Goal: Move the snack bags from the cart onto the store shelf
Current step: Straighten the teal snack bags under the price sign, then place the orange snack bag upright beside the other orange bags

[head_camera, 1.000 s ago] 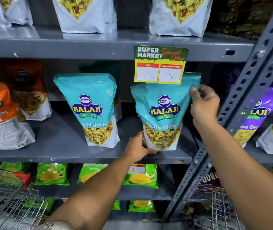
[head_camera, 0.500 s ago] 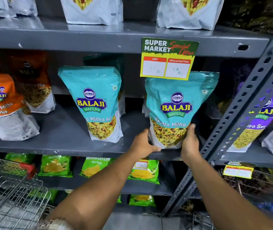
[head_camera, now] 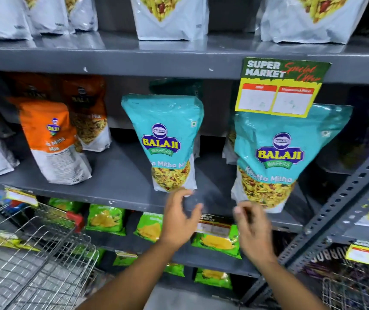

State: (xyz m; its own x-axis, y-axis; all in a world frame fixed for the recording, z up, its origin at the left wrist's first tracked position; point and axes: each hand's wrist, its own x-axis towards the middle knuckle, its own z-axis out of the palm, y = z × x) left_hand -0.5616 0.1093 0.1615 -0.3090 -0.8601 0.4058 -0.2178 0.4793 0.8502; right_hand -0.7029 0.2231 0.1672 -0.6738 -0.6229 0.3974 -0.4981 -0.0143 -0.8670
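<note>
Both hands empty, fingers loosely spread | left hand (head_camera: 182, 217) nearer cart (head_camera: 33, 253), down-left of it | right hand (head_camera: 252, 227) just below upright teal snack bag (head_camera: 277, 157)

A green and yellow special-offer sign (head_camera: 283, 87) hangs from the front edge of the upper grey board; its two white price boxes are too blurred to read. Well below the sign and a little to its left, green snack packets (head_camera: 106, 219) stand in a row on a lower level, with more green packets (head_camera: 212, 279) lower still. Right of the sign, a perforated grey metal upright (head_camera: 344, 204) slants down toward the floor. Below and far right of the sign sits a yellow price label (head_camera: 368, 253).
</note>
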